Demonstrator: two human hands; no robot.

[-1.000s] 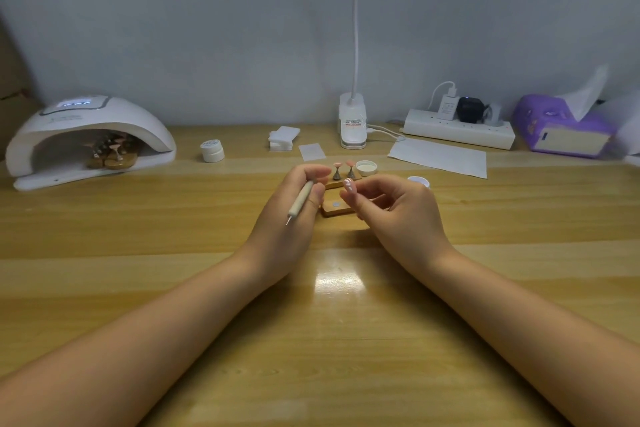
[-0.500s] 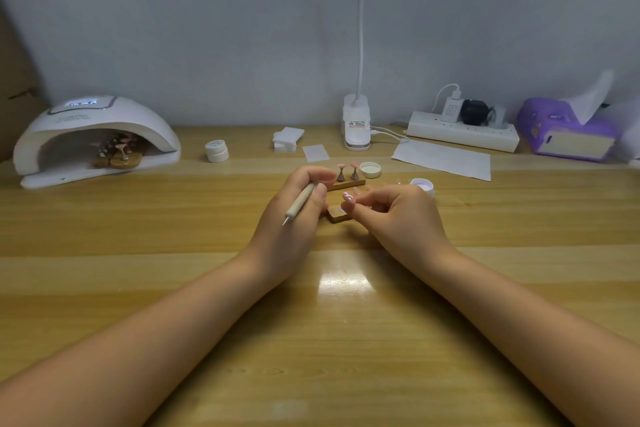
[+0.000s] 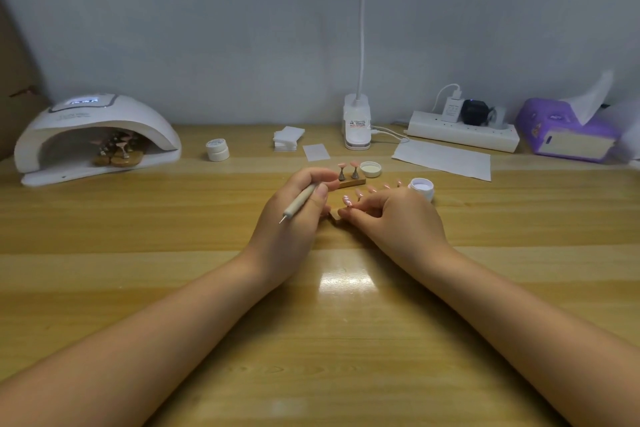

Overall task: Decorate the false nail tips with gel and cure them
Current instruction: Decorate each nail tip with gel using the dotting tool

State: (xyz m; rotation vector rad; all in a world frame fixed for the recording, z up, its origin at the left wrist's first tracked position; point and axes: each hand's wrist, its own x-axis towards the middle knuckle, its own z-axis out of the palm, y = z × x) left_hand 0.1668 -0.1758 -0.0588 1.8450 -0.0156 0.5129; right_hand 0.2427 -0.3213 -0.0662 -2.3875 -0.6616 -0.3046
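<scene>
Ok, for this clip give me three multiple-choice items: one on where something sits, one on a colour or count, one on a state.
1. Where is the curing lamp?
A. far left of the table
B. far right, beside the tissue box
C. between the two hands

2. How many nail tips stand on the wooden holder behind the hands?
A. none
B. two
C. five

3. What is the left hand doing?
A. lying flat and holding nothing
B. gripping a dotting tool
C. lifting the jar lid

Answers: 1 A, the white lamp sits at the table's left end. 2 B, two pink tips show on stands there. 3 B, the fingers curl round the dotting tool, its metal point aimed down-left.
</scene>
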